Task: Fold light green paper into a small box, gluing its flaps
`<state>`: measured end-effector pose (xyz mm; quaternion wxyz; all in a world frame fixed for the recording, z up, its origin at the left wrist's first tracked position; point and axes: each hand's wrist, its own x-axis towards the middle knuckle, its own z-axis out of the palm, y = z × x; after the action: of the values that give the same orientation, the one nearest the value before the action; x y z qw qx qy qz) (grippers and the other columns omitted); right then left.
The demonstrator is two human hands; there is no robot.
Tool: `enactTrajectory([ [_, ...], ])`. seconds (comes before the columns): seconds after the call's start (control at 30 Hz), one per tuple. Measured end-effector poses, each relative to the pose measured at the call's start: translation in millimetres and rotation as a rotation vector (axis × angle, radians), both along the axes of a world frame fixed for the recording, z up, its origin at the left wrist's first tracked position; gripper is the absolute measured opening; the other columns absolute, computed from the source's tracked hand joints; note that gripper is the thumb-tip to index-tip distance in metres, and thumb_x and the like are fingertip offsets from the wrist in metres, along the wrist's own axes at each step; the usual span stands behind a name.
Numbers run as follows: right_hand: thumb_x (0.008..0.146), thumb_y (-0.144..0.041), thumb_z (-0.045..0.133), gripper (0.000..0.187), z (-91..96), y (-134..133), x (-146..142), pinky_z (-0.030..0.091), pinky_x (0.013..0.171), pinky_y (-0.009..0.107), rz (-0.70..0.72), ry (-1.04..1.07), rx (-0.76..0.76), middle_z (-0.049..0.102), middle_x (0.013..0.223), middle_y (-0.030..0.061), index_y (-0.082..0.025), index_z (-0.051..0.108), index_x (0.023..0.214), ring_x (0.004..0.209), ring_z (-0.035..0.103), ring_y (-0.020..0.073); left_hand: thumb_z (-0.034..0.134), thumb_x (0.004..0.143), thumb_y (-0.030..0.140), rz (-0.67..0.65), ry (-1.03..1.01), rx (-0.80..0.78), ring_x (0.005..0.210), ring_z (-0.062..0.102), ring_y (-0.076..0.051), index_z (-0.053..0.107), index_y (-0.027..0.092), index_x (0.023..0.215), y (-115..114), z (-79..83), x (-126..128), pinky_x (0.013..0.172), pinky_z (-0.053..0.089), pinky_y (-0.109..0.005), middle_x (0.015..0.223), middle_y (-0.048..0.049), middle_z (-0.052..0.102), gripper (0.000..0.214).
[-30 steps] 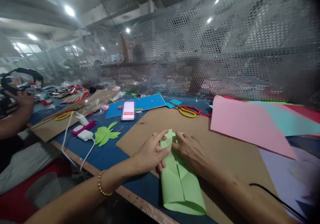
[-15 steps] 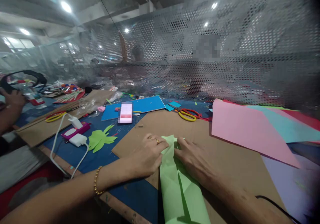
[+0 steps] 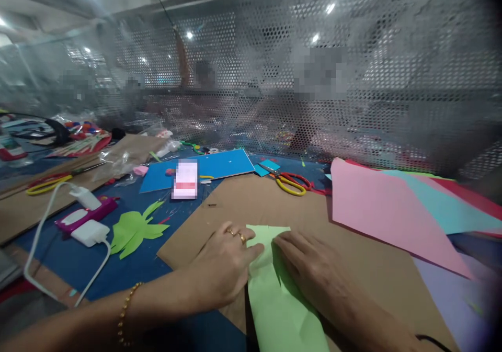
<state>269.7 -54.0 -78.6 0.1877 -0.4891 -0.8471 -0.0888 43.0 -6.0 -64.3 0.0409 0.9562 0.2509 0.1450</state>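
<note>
A folded sheet of light green paper [image 3: 279, 305] lies on brown cardboard [image 3: 345, 247], its length running toward me. My left hand [image 3: 229, 260], with rings on its fingers, pinches the paper's left edge near the far end, thumb on top. On the opposite edge, my right hand [image 3: 314, 265] has its fingers curled down over the paper, pressing it; its fingertips are partly hidden. Creases show in the sheet between the two hands. Left of the cardboard, a cut green paper leaf shape [image 3: 135, 230] rests on the blue table.
Scissors with red and yellow handles [image 3: 292, 182] lie beyond the cardboard, near a blue board [image 3: 231, 163] and a phone [image 3: 185, 180]. Pink paper [image 3: 376, 211] tops several sheets at right. A purple power strip [image 3: 88, 213] with white chargers sits left. A perforated screen [image 3: 251, 80] stands behind.
The green paper's open flaps now lie flatter and its far end is squared off. My right hand is pressed lower on it. The view has shifted to the right.
</note>
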Motion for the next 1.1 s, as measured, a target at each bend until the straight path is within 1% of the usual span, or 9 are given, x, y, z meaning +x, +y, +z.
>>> enactTrajectory([
  [0.23, 0.093, -0.006, 0.046, 0.02, -9.1, -1.3, -1.1, 0.039, 0.069, 0.035, -0.023, 0.009, 0.059, 0.062, 0.091, 0.0055, -0.019, 0.06, 0.099, 0.078, 0.055, 0.0219, 0.053, 0.083, 0.014, -0.033, -0.089, -0.01, 0.118, 0.051, -0.031, 0.056, 0.021, 0.129, 1.1, -10.2, -2.0, 0.102, 0.035, -0.052, 0.128, -0.0143, 0.058, 0.046],
  [0.4, 0.087, -0.001, 0.049, 0.025, -12.4, 1.5, -1.9, 0.036, 0.066, 0.034, -0.029, 0.026, 0.067, 0.062, 0.091, 0.0051, -0.02, 0.06, 0.099, 0.077, 0.054, 0.022, 0.049, 0.087, 0.011, 0.017, -0.13, -0.138, 0.115, 0.054, -0.024, 0.064, 0.026, 0.115, 3.1, -3.0, 2.8, 0.101, 0.036, -0.045, 0.123, -0.0076, 0.06, 0.035],
  [0.5, 0.088, -0.001, 0.05, 0.023, -8.7, -0.8, -4.3, 0.036, 0.068, 0.033, -0.057, 0.048, -0.009, 0.062, 0.093, 0.005, -0.02, 0.061, 0.097, 0.081, 0.054, 0.0213, 0.05, 0.094, 0.023, 0.089, -0.184, -0.21, 0.107, 0.054, -0.022, 0.067, 0.025, 0.097, 3.3, 1.6, 10.7, 0.097, 0.037, -0.042, 0.109, -0.0046, 0.062, 0.018],
  [0.6, 0.089, -0.004, 0.053, 0.017, -3.9, -5.4, -7.1, 0.036, 0.069, 0.031, -0.09, 0.033, -0.052, 0.061, 0.093, 0.005, -0.019, 0.061, 0.092, 0.081, 0.054, 0.0195, 0.057, 0.092, 0.035, 0.14, -0.182, -0.208, 0.102, 0.053, -0.025, 0.064, 0.023, 0.089, 2.0, 1.4, 20.1, 0.092, 0.038, -0.042, 0.102, -0.0045, 0.061, 0.015],
  [0.7, 0.088, -0.009, 0.058, 0.009, 1.7, -9.4, -9.4, 0.037, 0.069, 0.03, -0.113, -0.011, -0.064, 0.062, 0.093, 0.0049, -0.018, 0.061, 0.09, 0.081, 0.054, 0.0183, 0.063, 0.085, 0.03, 0.17, -0.106, -0.162, 0.101, 0.052, -0.028, 0.061, 0.021, 0.091, -0.3, -3.0, 27.5, 0.089, 0.038, -0.043, 0.104, -0.0066, 0.06, 0.011],
  [0.8, 0.088, -0.017, 0.061, 0.002, 7.7, -11.7, -10.7, 0.037, 0.068, 0.03, -0.135, -0.053, -0.084, 0.063, 0.093, 0.0055, -0.018, 0.061, 0.09, 0.081, 0.054, 0.0184, 0.06, 0.084, 0.025, 0.151, -0.054, -0.121, 0.102, 0.054, -0.028, 0.061, 0.02, 0.094, -0.5, -11.9, 30.4, 0.089, 0.039, -0.043, 0.107, -0.0084, 0.061, 0.011],
  [0.9, 0.09, -0.017, 0.057, 0.006, 12.6, -14.2, -11.3, 0.039, 0.068, 0.03, -0.165, -0.078, -0.122, 0.064, 0.094, 0.007, -0.016, 0.062, 0.09, 0.083, 0.056, 0.0194, 0.053, 0.087, 0.026, 0.101, -0.124, -0.024, 0.107, 0.057, -0.029, 0.059, 0.021, 0.119, 3.1, -25.6, 29.5, 0.092, 0.04, -0.043, 0.116, -0.0107, 0.063, 0.033],
  [0.97, 0.088, -0.015, 0.055, 0.01, 15.5, -15.3, -12.1, 0.039, 0.065, 0.029, -0.174, -0.092, -0.158, 0.066, 0.093, 0.0083, -0.014, 0.064, 0.091, 0.08, 0.057, 0.0192, 0.049, 0.088, 0.03, 0.064, -0.133, 0.045, 0.107, 0.059, -0.03, 0.057, 0.023, 0.129, 6.9, -34.8, 27.5, 0.089, 0.042, -0.043, 0.12, -0.0106, 0.065, 0.042],
  [1.1, 0.085, -0.014, 0.055, 0.014, 29.0, -14.4, -16.6, 0.036, 0.054, 0.026, -0.213, -0.094, -0.223, 0.069, 0.086, 0.0106, -0.011, 0.068, 0.086, 0.066, 0.057, 0.0163, 0.045, 0.092, 0.037, 0.037, -0.08, 0.105, 0.107, 0.063, -0.031, 0.066, 0.029, 0.122, 11.9, -41.6, 22.2, 0.087, 0.046, -0.043, 0.119, -0.0088, 0.068, 0.037],
])
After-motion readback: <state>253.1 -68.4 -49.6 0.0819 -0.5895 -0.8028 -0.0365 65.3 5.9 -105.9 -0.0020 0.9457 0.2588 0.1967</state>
